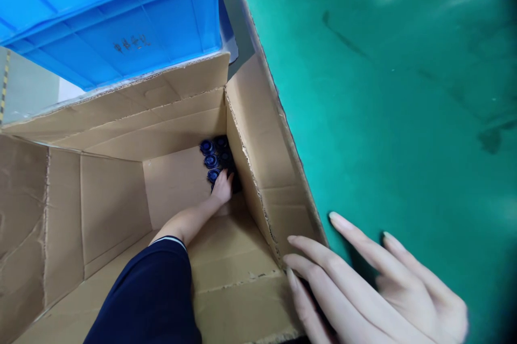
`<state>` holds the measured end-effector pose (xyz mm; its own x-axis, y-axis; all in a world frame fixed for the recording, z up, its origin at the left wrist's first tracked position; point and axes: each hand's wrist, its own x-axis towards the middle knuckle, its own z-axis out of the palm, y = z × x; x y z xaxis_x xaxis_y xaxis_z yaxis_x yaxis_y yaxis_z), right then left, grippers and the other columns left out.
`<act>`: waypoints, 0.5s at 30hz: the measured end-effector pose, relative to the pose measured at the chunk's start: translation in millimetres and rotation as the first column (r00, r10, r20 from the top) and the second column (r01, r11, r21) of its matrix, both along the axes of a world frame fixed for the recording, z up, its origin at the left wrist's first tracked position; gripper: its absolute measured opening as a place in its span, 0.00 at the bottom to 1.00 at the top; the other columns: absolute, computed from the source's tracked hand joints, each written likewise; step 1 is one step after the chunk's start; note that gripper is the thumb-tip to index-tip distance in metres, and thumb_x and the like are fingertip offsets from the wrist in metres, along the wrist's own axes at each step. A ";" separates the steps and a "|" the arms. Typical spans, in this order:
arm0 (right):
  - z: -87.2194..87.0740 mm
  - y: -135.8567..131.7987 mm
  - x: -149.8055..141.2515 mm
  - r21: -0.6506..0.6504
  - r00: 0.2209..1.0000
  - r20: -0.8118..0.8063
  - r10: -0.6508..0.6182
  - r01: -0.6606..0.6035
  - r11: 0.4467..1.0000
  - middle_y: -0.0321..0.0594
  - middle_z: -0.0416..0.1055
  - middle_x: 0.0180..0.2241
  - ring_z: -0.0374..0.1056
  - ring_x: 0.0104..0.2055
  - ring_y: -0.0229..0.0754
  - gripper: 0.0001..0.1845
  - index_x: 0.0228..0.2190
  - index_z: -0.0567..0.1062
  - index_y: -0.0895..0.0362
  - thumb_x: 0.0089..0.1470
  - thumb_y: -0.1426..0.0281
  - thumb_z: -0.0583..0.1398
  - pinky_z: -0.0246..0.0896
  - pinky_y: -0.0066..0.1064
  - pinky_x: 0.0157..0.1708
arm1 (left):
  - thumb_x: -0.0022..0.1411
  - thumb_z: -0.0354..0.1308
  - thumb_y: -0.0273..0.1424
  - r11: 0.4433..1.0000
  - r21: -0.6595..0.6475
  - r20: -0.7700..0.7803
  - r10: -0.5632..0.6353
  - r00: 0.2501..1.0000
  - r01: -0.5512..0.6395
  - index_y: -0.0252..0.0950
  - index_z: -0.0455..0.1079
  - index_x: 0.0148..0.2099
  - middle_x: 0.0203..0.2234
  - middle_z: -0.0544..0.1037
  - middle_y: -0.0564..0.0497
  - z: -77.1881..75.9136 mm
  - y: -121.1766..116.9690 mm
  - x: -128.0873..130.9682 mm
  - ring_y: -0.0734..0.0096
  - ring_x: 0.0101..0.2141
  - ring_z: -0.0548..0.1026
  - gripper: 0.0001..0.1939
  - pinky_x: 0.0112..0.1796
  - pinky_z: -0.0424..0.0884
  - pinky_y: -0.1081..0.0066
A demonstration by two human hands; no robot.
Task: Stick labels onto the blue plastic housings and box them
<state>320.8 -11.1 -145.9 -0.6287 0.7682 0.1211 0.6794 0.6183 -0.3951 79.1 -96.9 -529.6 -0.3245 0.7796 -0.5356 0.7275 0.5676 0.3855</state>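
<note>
My left hand (pixel 223 188) reaches deep into an open cardboard box (pixel 115 206), at the corner beside the table. It touches or hovers just over a cluster of dark blue and black round parts (pixel 210 161) standing in rows on the box floor; their exact kind is too small to make out. Its fingertips are mostly hidden among the parts, so I cannot see whether it grips one. My right hand (pixel 363 285) is open, back up and fingers spread, at the box's near right edge and over the green tabletop (pixel 388 118). Nothing shows in it.
Blue plastic crates (pixel 161 26) stand behind the box, the front one with handwritten marks. A raised cardboard flap (pixel 270 155) leans along the table edge. The other flaps fold outward. Grey floor with a yellow-black strip (pixel 5 83) shows at the far left.
</note>
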 end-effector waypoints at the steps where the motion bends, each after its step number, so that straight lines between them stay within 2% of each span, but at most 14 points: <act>1: 0.2 -0.4 -0.3 0.000 1.000 -0.005 -0.003 0.003 1.000 0.13 0.72 0.52 0.52 0.73 0.31 0.09 0.37 0.80 0.44 0.56 0.66 0.59 0.38 0.35 0.80 | 0.68 0.59 0.35 1.000 -0.008 -0.033 0.023 0.999 -0.023 0.36 0.59 0.70 0.71 0.51 0.39 3.7 -8.2 1.0 0.44 0.69 0.50 0.31 0.65 0.51 0.42; 4: 0.7 -1.3 -1.1 -0.003 1.000 -0.013 -0.017 0.017 1.000 0.12 0.72 0.52 0.52 0.73 0.29 0.09 0.37 0.79 0.44 0.57 0.66 0.59 0.38 0.34 0.80 | 0.66 0.61 0.36 0.983 -0.056 -0.152 0.167 0.974 -0.177 0.34 0.56 0.71 0.71 0.46 0.35 7.1 -28.3 -1.2 0.39 0.69 0.47 0.35 0.65 0.49 0.39; 6: 0.8 -1.6 -1.2 -0.008 1.000 -0.009 -0.027 0.027 1.000 0.11 0.72 0.52 0.50 0.74 0.27 0.09 0.36 0.79 0.43 0.57 0.65 0.59 0.38 0.33 0.80 | 0.67 0.60 0.37 0.961 -0.098 -0.178 0.240 0.954 -0.260 0.35 0.54 0.72 0.71 0.47 0.34 2.6 -34.5 -6.3 0.38 0.68 0.51 0.35 0.63 0.54 0.40; 10: 0.9 -1.2 -1.0 -0.021 1.000 0.009 -0.024 0.024 0.999 0.12 0.72 0.51 0.47 0.75 0.24 0.10 0.36 0.80 0.43 0.59 0.64 0.57 0.36 0.32 0.81 | 0.68 0.59 0.37 0.937 -0.178 -0.122 0.282 0.952 -0.300 0.36 0.54 0.72 0.70 0.51 0.35 -12.7 -31.4 -16.9 0.45 0.65 0.61 0.35 0.61 0.62 0.45; 15: 2.7 -0.1 -1.3 -0.013 1.000 0.001 -0.008 0.008 1.000 0.12 0.72 0.52 0.47 0.75 0.24 0.09 0.36 0.79 0.44 0.59 0.65 0.58 0.34 0.31 0.81 | 0.68 0.60 0.37 0.909 -0.234 -0.089 0.334 0.938 -0.346 0.36 0.50 0.74 0.70 0.51 0.34 -21.8 -20.6 -21.6 0.45 0.64 0.61 0.38 0.60 0.63 0.45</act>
<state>319.4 -11.3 -143.2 -0.6223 0.7750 0.1101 0.6851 0.6073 -0.4023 57.5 -117.4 -551.4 -0.5755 0.4660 -0.6721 0.4871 0.8554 0.1760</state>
